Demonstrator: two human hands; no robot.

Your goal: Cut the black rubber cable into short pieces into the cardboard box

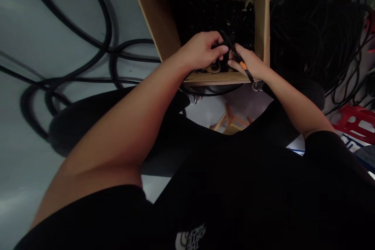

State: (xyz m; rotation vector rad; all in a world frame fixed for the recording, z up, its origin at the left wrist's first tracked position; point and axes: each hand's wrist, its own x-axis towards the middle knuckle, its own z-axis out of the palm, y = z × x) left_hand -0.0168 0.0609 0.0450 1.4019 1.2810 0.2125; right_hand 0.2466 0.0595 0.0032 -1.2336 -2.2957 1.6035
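Over the near part of an open cardboard box [266,19], my two hands work close together. My left hand [205,49] is closed, thumb and fingers pinching a small dark piece [218,47] whose kind is too dark to make out. Against the palm of my right hand [249,60] lies a slim black tool with an orange band [243,65]; its far end points toward the left hand and blends into the dark. My right fingers are curled around it. Below both hands, many black parts [205,13] fill the box.
Thick black cables [107,27] loop across the pale floor on the left. A big heap of black cable [307,31] stands right of the box. A red plastic stool [357,123] is at the right edge, and a small wooden stool [233,125] shows between my legs.
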